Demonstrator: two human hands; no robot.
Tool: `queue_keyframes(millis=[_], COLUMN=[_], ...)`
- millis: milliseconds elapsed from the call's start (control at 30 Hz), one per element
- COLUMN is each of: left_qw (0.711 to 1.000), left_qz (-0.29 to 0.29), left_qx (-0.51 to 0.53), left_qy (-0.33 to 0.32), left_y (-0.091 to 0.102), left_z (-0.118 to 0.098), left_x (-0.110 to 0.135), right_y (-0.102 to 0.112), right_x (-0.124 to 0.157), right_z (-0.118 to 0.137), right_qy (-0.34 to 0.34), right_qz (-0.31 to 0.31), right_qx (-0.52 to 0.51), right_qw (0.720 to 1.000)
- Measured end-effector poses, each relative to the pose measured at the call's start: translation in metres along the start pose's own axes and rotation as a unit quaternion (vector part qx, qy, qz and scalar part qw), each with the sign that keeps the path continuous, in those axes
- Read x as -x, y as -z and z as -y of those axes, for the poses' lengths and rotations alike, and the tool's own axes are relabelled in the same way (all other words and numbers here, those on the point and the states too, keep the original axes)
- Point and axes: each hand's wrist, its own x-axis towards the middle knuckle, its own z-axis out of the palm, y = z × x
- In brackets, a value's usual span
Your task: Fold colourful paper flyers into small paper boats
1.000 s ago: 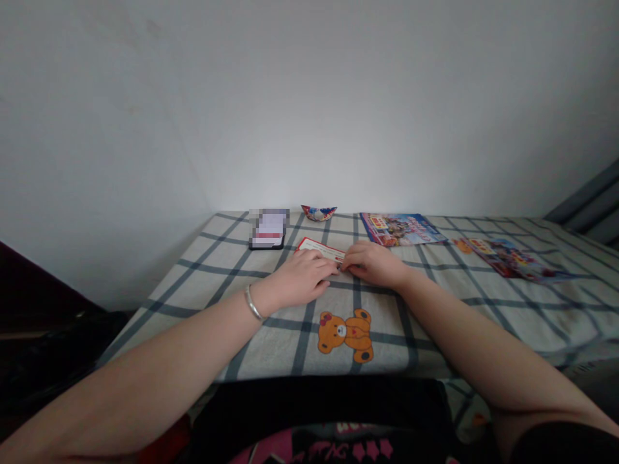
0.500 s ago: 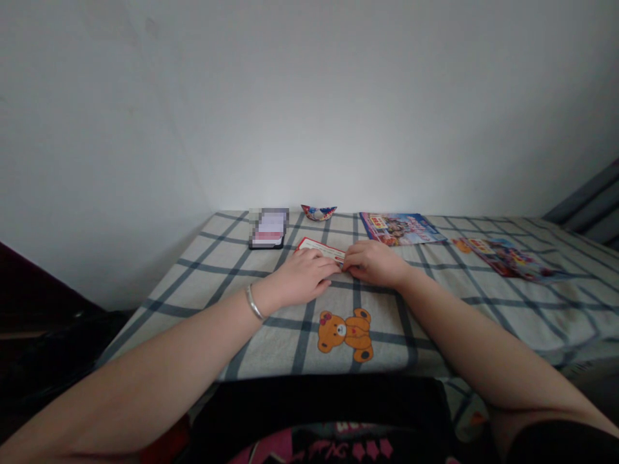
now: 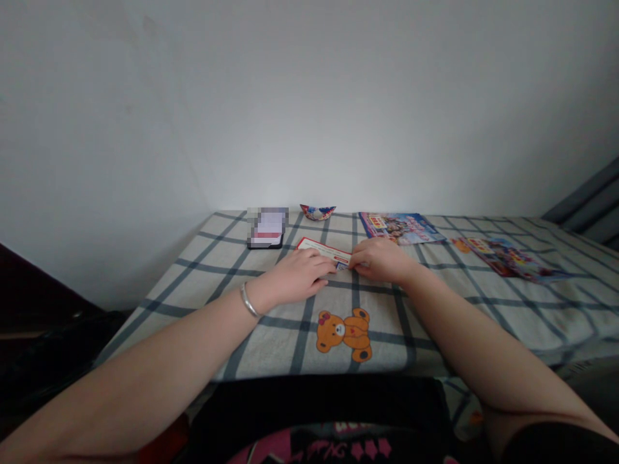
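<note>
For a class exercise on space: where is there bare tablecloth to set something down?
Bare cloth lies between the phone and left forearm, around the printed bear, and between the right forearm and rightmost leaflet. It is crowded around the card, with the left hand and right hand on it.

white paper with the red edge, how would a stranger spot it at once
On the checked tablecloth, find the left hand and the right hand. The paper lies at their fingers. Unlike the two colourful leaflets off to the right, its visible face is mostly white with a red far edge.
</note>
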Motion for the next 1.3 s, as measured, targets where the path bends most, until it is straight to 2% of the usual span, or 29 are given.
queue_keyframes(millis=[233,467,667,867,1067,1300], left_qw=[1.000,1.000,0.998,0.993,0.986,0.992], left_qz=[0.012,-0.005,-0.019,-0.039,-0.018,-0.026], left_qx=[0.001,0.021,0.065,0.107,0.159,0.111], left_qy=[-0.014,-0.016,-0.011,0.003,-0.050,-0.045], left_y=[0.004,0.003,0.003,0.003,0.006,0.001], left_z=[0.004,0.005,0.008,0.008,0.008,0.003], left_x=[0.002,0.003,0.005,0.004,0.002,0.000], right_y=[0.003,-0.001,-0.011,-0.020,-0.026,-0.031], right_x=[0.002,0.007,0.005,0.002,0.002,0.002], right_z=[-0.001,-0.008,-0.011,-0.010,-0.012,-0.015], right_qy=[-0.015,-0.065,-0.125,-0.107,-0.088,-0.063], right_qz=[0.012,0.012,-0.026,-0.049,-0.056,-0.072], right_qx=[-0.003,-0.046,-0.059,-0.082,-0.108,-0.125], right_qw=[1.000,0.997,0.990,0.990,0.989,0.988])
